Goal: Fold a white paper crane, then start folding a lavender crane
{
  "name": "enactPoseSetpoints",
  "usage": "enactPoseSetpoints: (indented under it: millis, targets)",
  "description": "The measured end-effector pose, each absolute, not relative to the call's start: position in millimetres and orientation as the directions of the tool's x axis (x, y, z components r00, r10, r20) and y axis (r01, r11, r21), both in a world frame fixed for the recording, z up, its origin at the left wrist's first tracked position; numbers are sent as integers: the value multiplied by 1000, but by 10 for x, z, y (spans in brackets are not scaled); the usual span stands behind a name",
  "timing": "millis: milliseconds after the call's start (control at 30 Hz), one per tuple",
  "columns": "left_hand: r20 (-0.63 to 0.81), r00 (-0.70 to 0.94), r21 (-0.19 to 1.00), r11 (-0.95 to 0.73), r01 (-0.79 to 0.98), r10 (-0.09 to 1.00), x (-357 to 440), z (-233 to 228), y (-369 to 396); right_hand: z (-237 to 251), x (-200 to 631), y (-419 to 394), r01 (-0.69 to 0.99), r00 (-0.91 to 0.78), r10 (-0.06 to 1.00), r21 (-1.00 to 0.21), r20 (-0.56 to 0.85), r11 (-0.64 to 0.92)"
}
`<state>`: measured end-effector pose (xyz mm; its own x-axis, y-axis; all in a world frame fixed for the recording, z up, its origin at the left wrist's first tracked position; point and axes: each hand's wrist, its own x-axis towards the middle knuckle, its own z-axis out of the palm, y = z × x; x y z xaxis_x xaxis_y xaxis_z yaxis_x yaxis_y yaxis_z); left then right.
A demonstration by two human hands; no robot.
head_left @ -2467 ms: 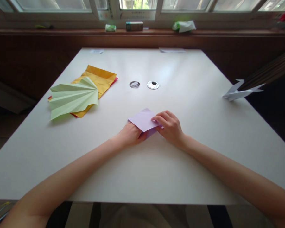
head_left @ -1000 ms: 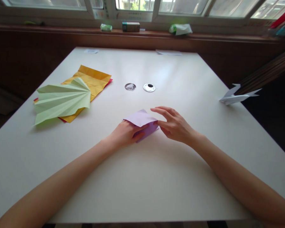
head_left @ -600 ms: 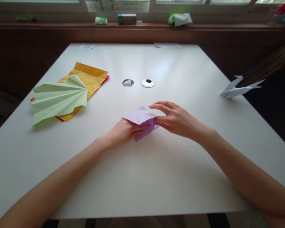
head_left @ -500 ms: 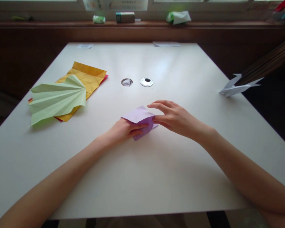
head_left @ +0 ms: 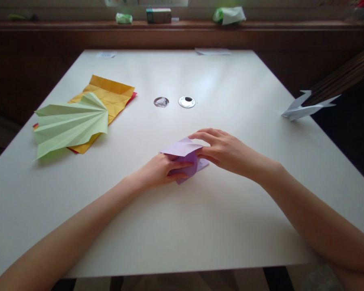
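Note:
A sheet of purple origami paper (head_left: 182,148), partly folded, lies on the white table with its top flap raised. My left hand (head_left: 162,167) reaches in from the left, its fingers pressing the lower layer under that flap and holding the paper down. On the other side, my right hand (head_left: 221,147) has its fingers bent around the flap's right corner, the index finger at the upper edge and the thumb side lower down. The fingertips under the flap are partly hidden.
On the left lie a pleated pale green sheet (head_left: 75,123) and a creased yellow sheet (head_left: 118,99) over some red paper (head_left: 132,96). A white paper crane (head_left: 303,111) stands near the right edge. Two round holes (head_left: 187,102) pierce the table beyond my hands.
The purple paper has shifted slightly right with my left hand. My right fingers now touch the flap at its upper edge and right corner. The whole view has tilted slightly.

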<state>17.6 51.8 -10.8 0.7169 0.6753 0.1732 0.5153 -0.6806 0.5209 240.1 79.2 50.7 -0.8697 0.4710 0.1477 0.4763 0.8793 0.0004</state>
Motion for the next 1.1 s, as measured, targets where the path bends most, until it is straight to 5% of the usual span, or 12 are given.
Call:
enactPoseSetpoints:
  millis: [667, 1100]
  targets:
    - [208, 707, 673, -624, 397, 675, 193, -126, 501, 417, 2354, 782, 496, -849, 513, -150, 123, 856]
    - [169, 769, 582, -692, 427, 616, 129, -18, 521, 383, 2348, 737, 592, -758, 649, -353, 60, 724]
